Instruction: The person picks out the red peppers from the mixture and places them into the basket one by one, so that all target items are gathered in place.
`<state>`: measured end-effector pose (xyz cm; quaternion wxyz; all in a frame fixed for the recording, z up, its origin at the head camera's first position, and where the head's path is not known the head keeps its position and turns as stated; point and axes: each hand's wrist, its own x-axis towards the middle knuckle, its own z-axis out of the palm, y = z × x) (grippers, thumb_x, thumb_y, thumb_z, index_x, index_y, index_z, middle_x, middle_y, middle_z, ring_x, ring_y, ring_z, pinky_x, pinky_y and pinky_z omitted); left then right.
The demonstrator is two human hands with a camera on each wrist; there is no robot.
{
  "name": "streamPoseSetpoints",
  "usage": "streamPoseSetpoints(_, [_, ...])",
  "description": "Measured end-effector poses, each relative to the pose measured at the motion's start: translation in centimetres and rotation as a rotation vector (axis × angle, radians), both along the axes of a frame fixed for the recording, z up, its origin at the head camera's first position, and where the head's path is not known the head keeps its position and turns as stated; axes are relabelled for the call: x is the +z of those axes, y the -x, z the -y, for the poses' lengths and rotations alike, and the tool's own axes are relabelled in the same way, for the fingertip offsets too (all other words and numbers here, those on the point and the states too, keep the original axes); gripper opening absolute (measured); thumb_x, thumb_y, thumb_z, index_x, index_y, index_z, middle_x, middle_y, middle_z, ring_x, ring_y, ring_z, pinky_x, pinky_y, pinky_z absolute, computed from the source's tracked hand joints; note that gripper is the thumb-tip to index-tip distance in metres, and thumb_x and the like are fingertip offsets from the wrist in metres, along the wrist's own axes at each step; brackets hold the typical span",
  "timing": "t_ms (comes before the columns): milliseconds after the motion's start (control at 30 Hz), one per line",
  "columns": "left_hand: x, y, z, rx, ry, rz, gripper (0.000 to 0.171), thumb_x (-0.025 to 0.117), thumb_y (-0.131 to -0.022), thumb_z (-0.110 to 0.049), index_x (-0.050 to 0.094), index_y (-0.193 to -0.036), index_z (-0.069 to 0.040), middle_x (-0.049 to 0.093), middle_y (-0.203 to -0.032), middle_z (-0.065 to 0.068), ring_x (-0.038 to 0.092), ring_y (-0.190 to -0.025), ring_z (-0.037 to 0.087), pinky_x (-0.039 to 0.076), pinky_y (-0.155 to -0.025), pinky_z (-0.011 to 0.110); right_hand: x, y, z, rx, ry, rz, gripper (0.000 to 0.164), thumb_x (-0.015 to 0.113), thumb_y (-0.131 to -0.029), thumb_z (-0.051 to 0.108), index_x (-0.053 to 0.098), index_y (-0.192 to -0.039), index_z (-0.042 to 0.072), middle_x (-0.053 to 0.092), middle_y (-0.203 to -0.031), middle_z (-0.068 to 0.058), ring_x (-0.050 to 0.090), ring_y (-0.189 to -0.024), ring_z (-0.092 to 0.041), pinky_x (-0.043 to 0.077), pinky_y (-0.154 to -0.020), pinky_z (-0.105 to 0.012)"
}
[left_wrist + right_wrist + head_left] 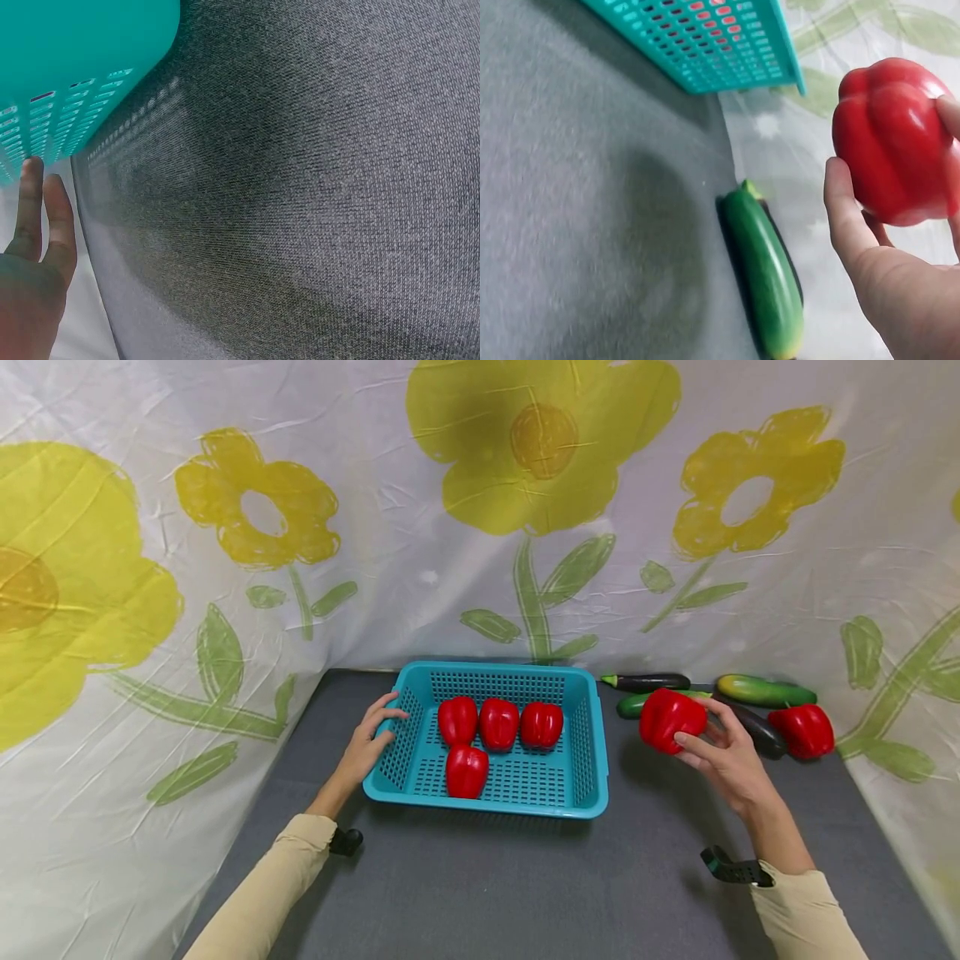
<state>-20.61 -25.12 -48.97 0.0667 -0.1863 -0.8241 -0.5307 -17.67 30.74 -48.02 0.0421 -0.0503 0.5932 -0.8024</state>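
In the head view my right hand (731, 764) holds a red bell pepper (670, 720) above the table, right of a turquoise plastic basket (487, 808). Thumb and fingers grip the pepper's sides, as the right wrist view also shows for this bell pepper (892, 142). Several red bell peppers (498, 724) sit inside the basket, toward its left and middle. My left hand (365, 747) is at the basket's left rim, fingers spread and loosely bent over it. Seen from the left wrist, two fairly straight fingers (60, 225) are beside the basket's slotted wall (60, 112).
Behind the right hand lie a slim eggplant (648, 682), a green zucchini (632, 706), a yellow-green vegetable (765, 691), a thick dark eggplant (759, 731) and another red bell pepper (804, 732). A flower-printed cloth (420, 602) hangs behind the grey table (480, 893).
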Motion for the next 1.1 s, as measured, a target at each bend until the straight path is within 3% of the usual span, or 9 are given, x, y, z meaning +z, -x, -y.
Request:
streamPoseSetpoints(200, [-0.1,0.0,-0.1,-0.007,-0.001,-0.014,0.032,0.043,-0.092,0.016,0.059,-0.12,0.017,0.029,-0.156,0.03,0.02,-0.144,0.05,0.023,-0.102,0.062,0.4,0.5,1.6,0.027,-0.011,-0.013,0.053,0.06,-0.098,-0.005,0.044,-0.145,0.016,0.042,-0.139,-0.013,0.054,-0.118,-0.026,0.054,-0.086,-0.043])
streamPoseSetpoints(533, [0.3,-0.3,-0.3,-0.004,-0.006,-0.018,0.033,0.044,-0.092,0.016,0.061,-0.119,0.013,0.03,-0.157,0.029,0.021,-0.144,0.05,0.023,-0.102,0.062,1.3,1.6,4.5,0.005,-0.207,-0.044,0.054,0.069,-0.097,0.008,0.047,-0.146,0.016,0.045,-0.138,-0.015,0.056,-0.115,-0.029,0.055,-0.083,-0.038])
streamPoseSetpoints(767, [0.2,-0.3,-0.2,-0.006,-0.01,-0.026,0.032,0.043,-0.091,0.017,0.059,-0.119,0.017,0.029,-0.156,0.031,0.02,-0.143,0.052,0.024,-0.1,0.062,1.9,2.2,6.1,0.014,-0.3,-0.106,0.053,0.071,-0.096,0.01,0.049,-0.145,0.012,0.049,-0.135,-0.016,0.061,-0.109,-0.03,0.055,-0.083,-0.035])
streamPoseSetpoints(1100, [0.2,-0.2,-0.1,-0.011,-0.012,-0.028,0.033,0.043,-0.092,0.018,0.061,-0.119,0.013,0.028,-0.156,0.031,0.02,-0.144,0.053,0.024,-0.101,0.061,2.6,2.8,8.1,0.03,-0.325,-0.15,0.052,0.072,-0.095,0.01,0.053,-0.143,0.008,0.049,-0.138,-0.014,0.063,-0.108,-0.032,0.056,-0.082,-0.037])
